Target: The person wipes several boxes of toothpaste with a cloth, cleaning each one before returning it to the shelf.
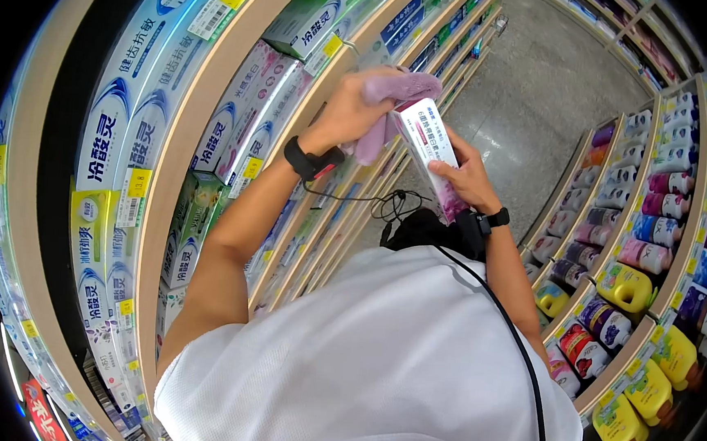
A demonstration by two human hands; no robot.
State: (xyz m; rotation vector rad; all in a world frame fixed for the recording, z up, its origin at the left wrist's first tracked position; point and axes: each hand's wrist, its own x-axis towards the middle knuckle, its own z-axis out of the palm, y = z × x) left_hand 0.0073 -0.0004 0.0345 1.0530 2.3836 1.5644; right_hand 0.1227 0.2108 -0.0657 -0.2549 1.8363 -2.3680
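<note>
My left hand [351, 115] is closed around a fuzzy pinkish-purple cloth [408, 86], with a fold of it hanging below the fingers. In my right hand [469, 178] is a white and magenta toothpaste box [427, 131] with printed characters, gripped near its lower end and held at a tilt. The cloth lies against or close beside the box's upper end; whether they touch is hard to tell. Both hands are in front of my chest, beside the left shelves. Close to my left forearm stand pink and white toothpaste boxes [243, 102] on a shelf.
Shelves with wooden edges [201, 120] and yellow price tags [136, 185] run along my left, stocked with toothpaste boxes. On the right, shelves carry bottles and yellow jugs [627, 287]. A grey floor aisle [534, 94] lies between. A black cable [518, 334] crosses my shirt.
</note>
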